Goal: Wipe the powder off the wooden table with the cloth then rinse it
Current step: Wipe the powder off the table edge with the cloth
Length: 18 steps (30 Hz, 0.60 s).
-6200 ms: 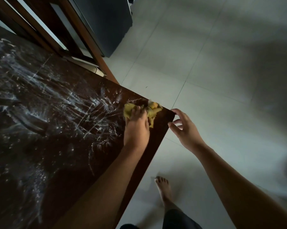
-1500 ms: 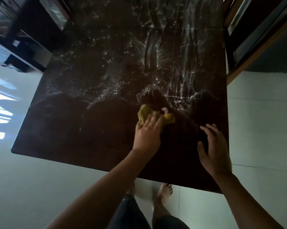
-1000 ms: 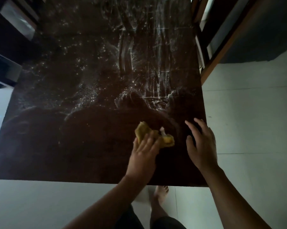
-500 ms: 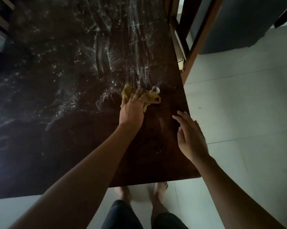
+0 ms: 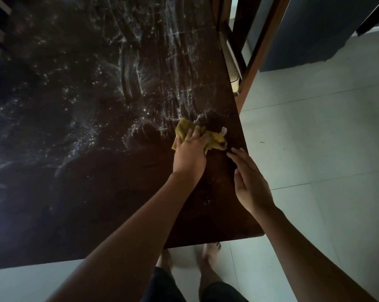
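Near the right edge of the wooden table (image 5: 97, 203), seen from the head camera, the left hand (image 5: 189, 155) presses the yellow cloth (image 5: 215, 139) onto the dark top. Its fingers lie nearly flat over the bunched fabric, pressing more than clenching as far as the view shows. The cloth sticks out on both sides of the hand, its long axis running left to right and dipping slightly toward the edge. A small white lump (image 5: 224, 130) sits just beside its far right corner.

The powder (image 5: 132, 68) lies ahead of this hand and to its left, in streaks and specks across the far and middle parts of the top. The strip nearest the person looks mostly bare. The next stroke therefore probably has to go forward and leftward, away from the body, with the cloth broadside to that path.

The right hand (image 5: 249, 182) is relaxed and holds nothing. Its fingertips are just beside the cloth's right end, over the table's edge; whether it touches the wood cannot be told. It is farther from the powder, so the left hand is the better placed. Rinsing is not yet begun.
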### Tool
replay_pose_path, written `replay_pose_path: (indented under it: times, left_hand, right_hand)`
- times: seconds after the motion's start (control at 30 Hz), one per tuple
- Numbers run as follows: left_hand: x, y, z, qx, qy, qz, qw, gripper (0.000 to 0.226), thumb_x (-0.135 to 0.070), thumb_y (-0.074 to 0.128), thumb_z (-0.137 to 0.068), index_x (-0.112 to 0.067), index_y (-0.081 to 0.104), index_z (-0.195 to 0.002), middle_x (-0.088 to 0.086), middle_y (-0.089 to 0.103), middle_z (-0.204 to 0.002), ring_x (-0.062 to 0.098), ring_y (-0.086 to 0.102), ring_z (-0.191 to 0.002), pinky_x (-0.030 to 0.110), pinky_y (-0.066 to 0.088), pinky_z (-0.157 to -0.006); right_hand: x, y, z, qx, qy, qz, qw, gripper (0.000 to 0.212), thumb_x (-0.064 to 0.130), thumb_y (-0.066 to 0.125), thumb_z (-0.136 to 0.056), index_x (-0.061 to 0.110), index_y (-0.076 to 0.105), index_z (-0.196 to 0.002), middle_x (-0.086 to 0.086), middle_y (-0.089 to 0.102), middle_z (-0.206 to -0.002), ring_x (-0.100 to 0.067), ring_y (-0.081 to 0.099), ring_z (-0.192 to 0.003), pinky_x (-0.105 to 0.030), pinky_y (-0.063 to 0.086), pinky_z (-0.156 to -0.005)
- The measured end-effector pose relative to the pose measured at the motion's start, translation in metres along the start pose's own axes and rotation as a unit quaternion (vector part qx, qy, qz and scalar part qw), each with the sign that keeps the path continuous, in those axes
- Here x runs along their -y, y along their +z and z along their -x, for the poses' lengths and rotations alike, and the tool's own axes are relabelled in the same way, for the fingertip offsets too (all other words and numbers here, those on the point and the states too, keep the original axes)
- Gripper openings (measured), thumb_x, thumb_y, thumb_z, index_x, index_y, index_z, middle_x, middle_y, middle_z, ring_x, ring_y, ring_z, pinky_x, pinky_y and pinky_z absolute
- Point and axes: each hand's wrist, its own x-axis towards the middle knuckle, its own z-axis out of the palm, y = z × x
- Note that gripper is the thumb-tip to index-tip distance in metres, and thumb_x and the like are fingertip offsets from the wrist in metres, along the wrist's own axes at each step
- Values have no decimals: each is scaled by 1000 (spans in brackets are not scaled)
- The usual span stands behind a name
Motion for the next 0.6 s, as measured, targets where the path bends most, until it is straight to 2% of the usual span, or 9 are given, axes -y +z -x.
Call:
replay_pose_path:
  times: [0.13,0.23,0.33,0.4,0.43,0.53,0.6]
  left_hand:
    - [9,4,60,58,138,43,988,60,3,56,-87,-27,54,-139,0,41,-153,24,26,-146,42,10,-120]
    - [53,-3,110,126,229,73,963,65,7,58,-78,-27,59,-134,-7,44,-151,14,24,-147,41,11,-123]
    - [109,-28,124,174,246,53,952,67,6,60,-71,-31,65,-126,-12,48,-146,8,26,-146,43,11,-122]
    - [140,-45,119,144,198,57,968,63,3,60,-68,-33,68,-119,-12,54,-141,9,34,-143,47,18,-120]
    - [149,-51,114,118,148,64,980,61,3,60,-70,-33,68,-118,-13,54,-140,8,35,-142,46,20,-120]
    - [140,-54,100,24,-54,89,994,61,6,63,-81,-34,63,-126,-19,43,-143,1,25,-141,30,15,-121]
    - [108,-41,97,-17,-141,84,986,64,6,56,-84,-32,58,-134,-12,38,-151,11,20,-146,39,21,-119]
  right_hand:
    - [2,-2,-2,8,14,-7,1000,48,9,44,-98,20,45,-146,7,38,-156,-11,27,-148,-48,45,-109]
    - [5,-3,-1,8,-12,22,1000,52,7,45,-95,19,45,-146,4,38,-157,-13,27,-149,-48,34,-117]
    - [10,-4,-1,18,-10,65,998,54,9,43,-93,17,43,-147,1,36,-158,-16,25,-150,-47,24,-122]
    - [13,-3,0,26,-11,97,995,54,12,42,-94,17,41,-148,-2,35,-159,-19,24,-150,-43,20,-123]
    - [13,-2,1,29,-12,111,993,55,13,44,-94,17,40,-149,-3,33,-160,-20,23,-151,-41,20,-123]
    - [14,-1,2,38,-14,139,989,55,18,44,-95,16,37,-150,-5,31,-161,-22,21,-151,-42,23,-122]
    - [14,-1,3,41,-21,157,987,55,22,41,-96,13,36,-151,-6,30,-161,-23,20,-152,-43,25,-122]
